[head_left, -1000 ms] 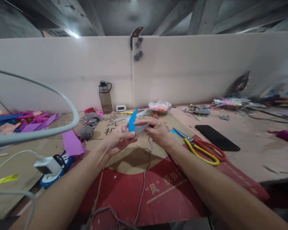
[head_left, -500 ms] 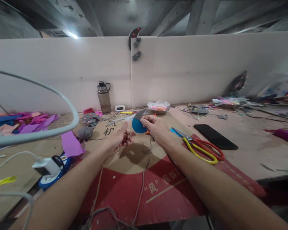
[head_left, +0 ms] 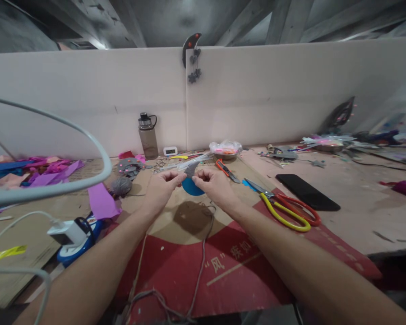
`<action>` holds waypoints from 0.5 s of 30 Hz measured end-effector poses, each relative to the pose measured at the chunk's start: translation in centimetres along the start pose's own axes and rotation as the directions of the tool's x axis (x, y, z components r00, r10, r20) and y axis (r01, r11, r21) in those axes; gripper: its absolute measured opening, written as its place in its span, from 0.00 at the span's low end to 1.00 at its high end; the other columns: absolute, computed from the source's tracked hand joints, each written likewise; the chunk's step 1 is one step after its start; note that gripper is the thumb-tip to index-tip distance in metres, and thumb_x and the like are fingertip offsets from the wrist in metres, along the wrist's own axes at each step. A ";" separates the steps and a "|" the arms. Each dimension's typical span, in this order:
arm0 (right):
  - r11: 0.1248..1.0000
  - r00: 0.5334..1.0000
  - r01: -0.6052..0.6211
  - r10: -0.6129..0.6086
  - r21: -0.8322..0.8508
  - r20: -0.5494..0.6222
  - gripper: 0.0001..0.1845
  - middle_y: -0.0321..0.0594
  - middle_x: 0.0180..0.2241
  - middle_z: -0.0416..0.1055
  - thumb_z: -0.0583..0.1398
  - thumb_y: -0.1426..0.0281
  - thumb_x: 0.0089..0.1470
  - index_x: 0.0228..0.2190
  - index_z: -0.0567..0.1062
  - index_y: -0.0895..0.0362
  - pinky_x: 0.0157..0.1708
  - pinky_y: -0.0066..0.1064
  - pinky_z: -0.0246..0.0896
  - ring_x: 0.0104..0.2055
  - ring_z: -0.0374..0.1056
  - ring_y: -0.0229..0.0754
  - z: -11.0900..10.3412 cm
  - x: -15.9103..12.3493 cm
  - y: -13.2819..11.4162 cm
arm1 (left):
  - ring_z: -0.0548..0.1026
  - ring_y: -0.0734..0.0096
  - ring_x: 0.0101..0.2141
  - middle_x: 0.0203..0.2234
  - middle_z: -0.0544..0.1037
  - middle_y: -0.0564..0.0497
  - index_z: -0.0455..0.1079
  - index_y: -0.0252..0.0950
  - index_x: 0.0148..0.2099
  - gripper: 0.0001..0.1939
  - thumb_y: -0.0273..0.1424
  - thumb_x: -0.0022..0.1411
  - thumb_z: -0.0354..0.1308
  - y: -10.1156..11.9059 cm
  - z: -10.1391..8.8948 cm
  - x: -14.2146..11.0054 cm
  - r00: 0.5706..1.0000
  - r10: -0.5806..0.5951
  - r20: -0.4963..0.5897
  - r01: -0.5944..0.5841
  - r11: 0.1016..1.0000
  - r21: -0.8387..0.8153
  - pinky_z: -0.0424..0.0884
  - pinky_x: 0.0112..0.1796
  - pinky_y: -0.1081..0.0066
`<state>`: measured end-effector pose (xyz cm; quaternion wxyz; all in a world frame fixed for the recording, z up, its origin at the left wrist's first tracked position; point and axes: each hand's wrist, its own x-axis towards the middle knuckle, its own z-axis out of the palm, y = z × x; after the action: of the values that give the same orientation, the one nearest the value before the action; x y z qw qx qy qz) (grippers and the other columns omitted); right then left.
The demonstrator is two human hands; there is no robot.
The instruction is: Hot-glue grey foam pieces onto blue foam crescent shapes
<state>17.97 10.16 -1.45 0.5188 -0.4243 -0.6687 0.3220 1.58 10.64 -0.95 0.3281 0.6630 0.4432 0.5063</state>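
Above the cardboard, a small felt piece point(head_left: 192, 187), rounded and blue below with a grey pointed top, is held between both hands. My left hand point(head_left: 165, 184) is closed, its thumb and forefinger pinching the left edge. The right edge is pinched by my right hand point(head_left: 214, 184), also closed. A grey yarn strand point(head_left: 203, 253) runs down the cardboard below my right hand. Whether a needle is in either hand, I cannot make out. Just beyond my right hand lies an orange utility knife point(head_left: 227, 170).
Right of my forearm lie scissors point(head_left: 284, 207) with red and yellow handles and a black phone point(head_left: 307, 192). At the back are a bottle point(head_left: 148, 139) and a plastic-wrapped bowl point(head_left: 225, 150). A pale curved tube point(head_left: 88, 135) arches across the left, near a charger point(head_left: 69, 234).
My left hand, previously apart from the felt piece, has come in and gripped its left edge. The piece has turned and lowered slightly; the utility knife is now more visible.
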 end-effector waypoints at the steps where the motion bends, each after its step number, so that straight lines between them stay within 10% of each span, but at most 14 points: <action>1: 1.000 1.000 -0.004 0.004 -0.011 -0.004 0.10 0.31 0.19 0.59 0.57 0.65 0.45 0.19 0.66 0.58 0.23 0.26 0.49 0.22 0.52 0.32 0.1 -0.1 -0.1 | 0.65 0.75 0.23 0.20 0.71 0.53 0.73 0.35 0.27 0.14 0.42 0.51 0.59 0.1 0.1 -0.1 1.000 0.002 0.000 -0.002 1.000 0.012 0.60 0.27 0.73; 8: 0.998 0.996 -0.058 0.058 -0.009 -0.061 0.10 0.32 0.20 0.60 0.57 0.65 0.43 0.19 0.66 0.58 0.23 0.26 0.50 0.22 0.54 0.32 0.5 -0.5 -0.3 | 0.68 0.71 0.28 0.25 0.74 0.51 0.73 0.36 0.28 0.10 0.37 0.54 0.58 1.5 0.4 -1.3 0.948 0.310 -0.076 -0.272 0.908 0.318 0.62 0.32 0.72; 15: 0.999 0.999 -0.036 0.035 -0.028 -0.040 0.10 0.31 0.19 0.59 0.57 0.66 0.44 0.18 0.65 0.58 0.23 0.25 0.49 0.22 0.53 0.32 0.4 -0.7 -0.6 | 0.71 0.70 0.27 0.26 0.76 0.50 0.74 0.35 0.32 0.20 0.45 0.59 0.49 0.3 -0.1 0.0 0.997 0.064 0.034 -0.067 0.994 0.088 0.64 0.29 0.72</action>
<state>17.51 9.32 -1.31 0.5202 -0.4498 -0.6550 0.3132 1.60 10.49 -0.66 0.2881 0.6990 0.4384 0.4861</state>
